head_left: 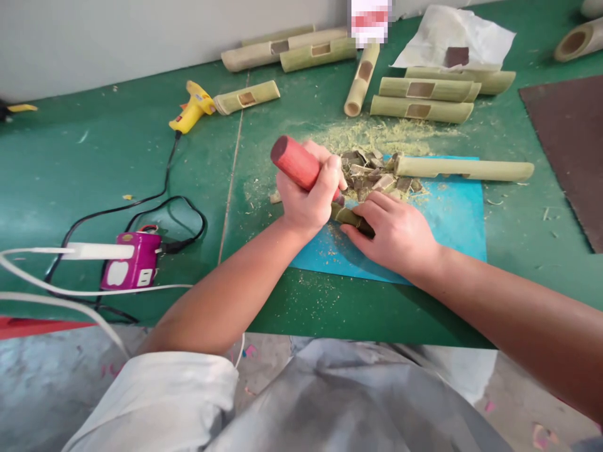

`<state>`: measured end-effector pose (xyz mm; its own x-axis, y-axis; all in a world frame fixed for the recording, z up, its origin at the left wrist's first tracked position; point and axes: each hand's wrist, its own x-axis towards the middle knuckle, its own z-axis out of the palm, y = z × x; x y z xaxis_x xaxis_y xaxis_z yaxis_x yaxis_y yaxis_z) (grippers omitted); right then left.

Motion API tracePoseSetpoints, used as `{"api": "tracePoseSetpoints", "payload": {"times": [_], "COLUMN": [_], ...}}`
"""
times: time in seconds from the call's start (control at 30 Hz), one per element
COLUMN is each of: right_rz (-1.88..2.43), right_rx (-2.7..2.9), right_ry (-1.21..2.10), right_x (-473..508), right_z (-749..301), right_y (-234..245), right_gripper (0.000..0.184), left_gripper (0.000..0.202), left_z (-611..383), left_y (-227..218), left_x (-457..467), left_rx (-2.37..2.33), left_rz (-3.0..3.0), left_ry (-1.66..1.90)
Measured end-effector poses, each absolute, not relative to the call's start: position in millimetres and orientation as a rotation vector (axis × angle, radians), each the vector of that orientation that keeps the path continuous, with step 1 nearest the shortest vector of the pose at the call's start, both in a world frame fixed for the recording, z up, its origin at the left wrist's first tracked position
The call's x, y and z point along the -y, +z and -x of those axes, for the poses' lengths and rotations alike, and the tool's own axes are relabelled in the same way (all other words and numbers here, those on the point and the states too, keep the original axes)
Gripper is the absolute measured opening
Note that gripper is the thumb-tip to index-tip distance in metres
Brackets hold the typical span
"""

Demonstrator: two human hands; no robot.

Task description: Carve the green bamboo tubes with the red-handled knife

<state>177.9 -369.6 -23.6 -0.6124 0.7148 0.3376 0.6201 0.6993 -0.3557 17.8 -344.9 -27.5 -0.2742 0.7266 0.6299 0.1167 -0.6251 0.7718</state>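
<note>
My left hand is wrapped round the thick red handle of a chisel. The handle tilts up to the left, and the lower end meets a short bamboo tube; the cutting edge is hidden. With fingers and thumb on either side, my right hand grips that tube against a blue mat. Dark bamboo chips are heaped just beyond both hands. A longer pale bamboo tube with cut openings lies across the far side of the mat.
Several bamboo tubes with square windows lie at the back, some under white paper. A yellow corded tool and a purple power strip with loose cables are on the left. A brown sheet lies right. Sawdust covers the green table near the chips.
</note>
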Motion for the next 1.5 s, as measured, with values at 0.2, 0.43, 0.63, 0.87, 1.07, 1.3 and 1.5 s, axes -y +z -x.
{"api": "tracePoseSetpoints", "payload": {"times": [0.2, 0.43, 0.63, 0.87, 1.07, 1.3, 1.5], "right_rz": [1.027, 1.017, 1.02, 1.025, 1.016, 0.948, 0.931], "right_rx": [2.461, 2.489, 2.478, 2.48, 2.481, 2.484, 2.467], "right_ry": [0.346, 0.376, 0.415, 0.379, 0.333, 0.388, 0.473], "right_x": [368.3, 367.9, 364.4, 365.8, 366.0, 364.0, 356.6], "right_z": [-179.1, -178.6, -180.2, -179.6, -179.1, -180.3, -184.2], "right_y": [-23.2, -21.8, -21.0, -21.0, -20.1, -22.3, -22.1], "right_gripper": [0.027, 0.028, 0.028, 0.029, 0.029, 0.029, 0.028], "left_gripper": [0.032, 0.044, 0.047, 0.04, 0.032, 0.053, 0.052], "left_z": [-15.9, -12.3, -4.2, -8.0, -14.1, -17.5, -14.2], "left_y": [-30.8, -24.7, -30.6, -36.6, -27.6, -19.7, -20.2], "left_x": [346.0, 342.8, 327.7, 327.0, 339.3, 343.6, 340.1], "left_rx": [-0.966, -0.85, -0.678, -0.821, -0.812, -0.851, -0.762], "left_rz": [-1.699, -1.561, -1.52, -1.494, -1.684, -1.524, -1.453], "left_ry": [1.99, 1.832, 1.788, 1.905, 1.913, 1.738, 1.605]}}
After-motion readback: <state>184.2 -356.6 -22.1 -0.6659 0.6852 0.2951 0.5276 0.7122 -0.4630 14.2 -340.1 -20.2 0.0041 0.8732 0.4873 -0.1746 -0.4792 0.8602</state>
